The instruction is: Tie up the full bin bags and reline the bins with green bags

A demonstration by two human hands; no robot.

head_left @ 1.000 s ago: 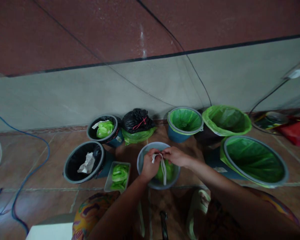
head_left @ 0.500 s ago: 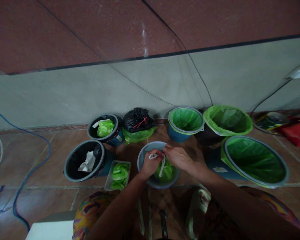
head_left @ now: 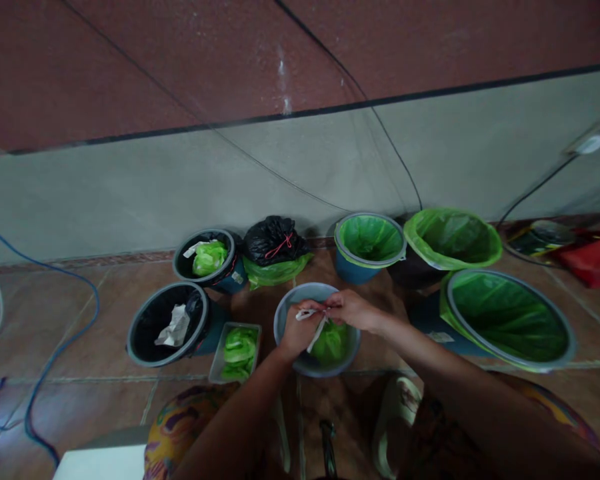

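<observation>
Over a grey bin (head_left: 350, 360) lined in green, both of my hands meet at a white tie string (head_left: 316, 335). My left hand (head_left: 300, 330) is closed on the string, a loop of it showing above the fingers and a loose end hanging down. My right hand (head_left: 353, 310) pinches the string close beside the left fingertips. Beneath them, the gathered green bag (head_left: 330, 343) sits inside the bin. The exact knot is hidden by my fingers.
Left are a tray (head_left: 215, 363) of folded green bags and two black-lined bins (head_left: 136, 343). A tied black bag (head_left: 267, 240) lies by the wall. Several green-lined bins (head_left: 570, 337) stand right. A blue hose (head_left: 55, 363) crosses the floor.
My right hand has drawn its fingers in closer to the left hand. The hanging string end has swung to the left. The view has shifted slightly.
</observation>
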